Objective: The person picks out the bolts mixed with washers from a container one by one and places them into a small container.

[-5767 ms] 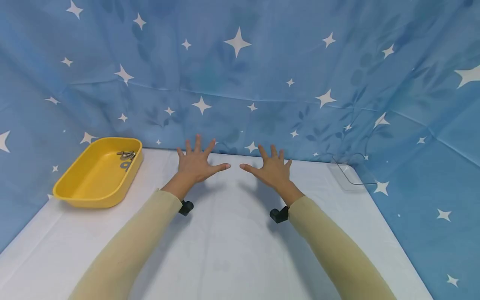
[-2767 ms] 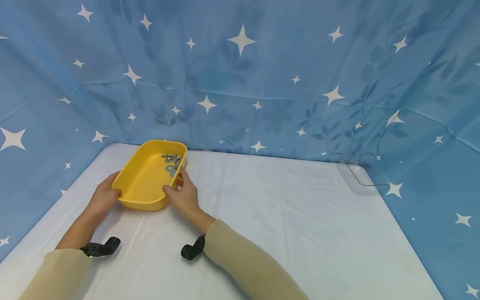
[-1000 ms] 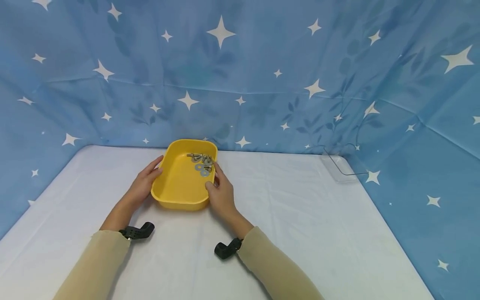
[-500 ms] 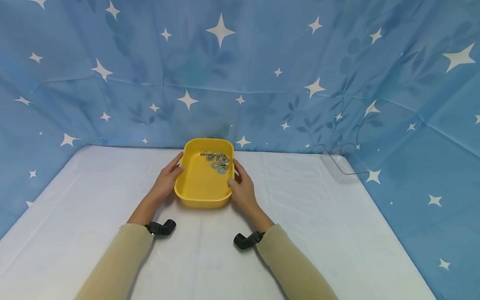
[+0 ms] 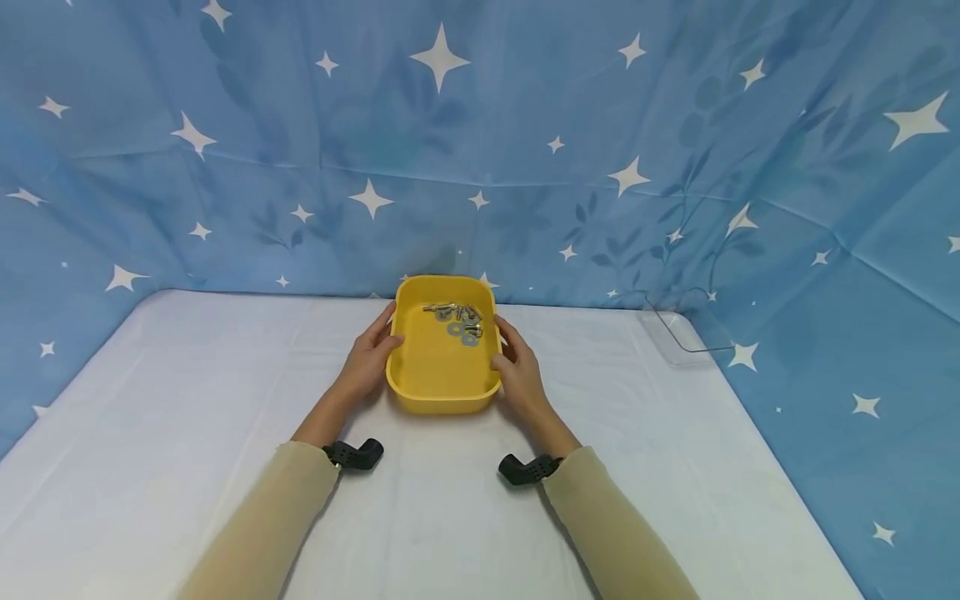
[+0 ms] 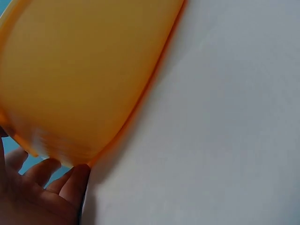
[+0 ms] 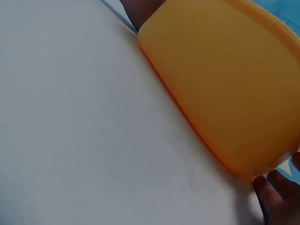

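Left hand (image 5: 369,365) grips the left long wall of the yellow tray (image 5: 438,388), thumb hooked over the rim; the tray sits mid-table on the white cloth (image 5: 187,433), long axis running away from the person, bolts and washers (image 5: 459,320) at its far end; right hand (image 5: 516,372) clasps the right wall likewise, equally near.

In both wrist views the yellow tray (image 6: 79,70) is blurred and cropped. My left hand (image 6: 37,192) and right hand (image 7: 281,197) are cut off. The metal parts (image 5: 459,319) are too small to identify.
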